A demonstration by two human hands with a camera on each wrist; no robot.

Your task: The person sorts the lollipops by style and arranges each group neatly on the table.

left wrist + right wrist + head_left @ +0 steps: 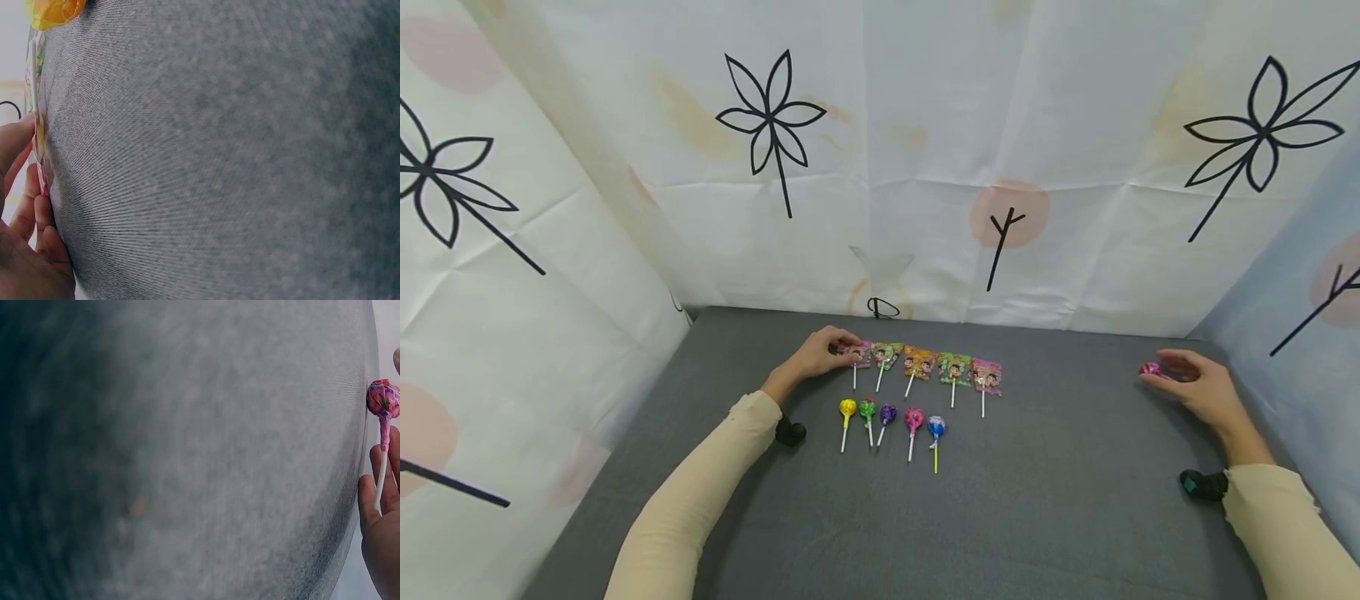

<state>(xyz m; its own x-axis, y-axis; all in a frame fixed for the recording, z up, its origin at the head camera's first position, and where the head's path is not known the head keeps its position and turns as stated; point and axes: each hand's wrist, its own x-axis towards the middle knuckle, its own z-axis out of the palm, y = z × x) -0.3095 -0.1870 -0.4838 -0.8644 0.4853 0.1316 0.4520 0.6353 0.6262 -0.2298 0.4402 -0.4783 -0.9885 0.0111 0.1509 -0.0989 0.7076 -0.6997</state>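
Observation:
In the head view, my left hand (820,352) is at the left end of a row of flat lollipops in printed wrappers, with thumb and fingers on the pink-wrapped one (862,357). The left wrist view shows the thumb against that wrapper's edge, with its white stick (35,69) pointing upward in the picture. Far to the right, my right hand (1206,390) curls its thumb and fingers around a round pink and red lollipop (1149,368). In the right wrist view, this lollipop's white stick (380,478) runs along the fingers, close over the cloth.
Beside the left hand, the row continues with green (887,354), orange (919,362), green (955,367) and pink (987,375) wrappers. Nearer stand round lollipops: yellow (847,407), green (868,408), purple (887,413), pink (913,418), blue (936,426). Patterned curtains (925,150) enclose the grey table (1037,517).

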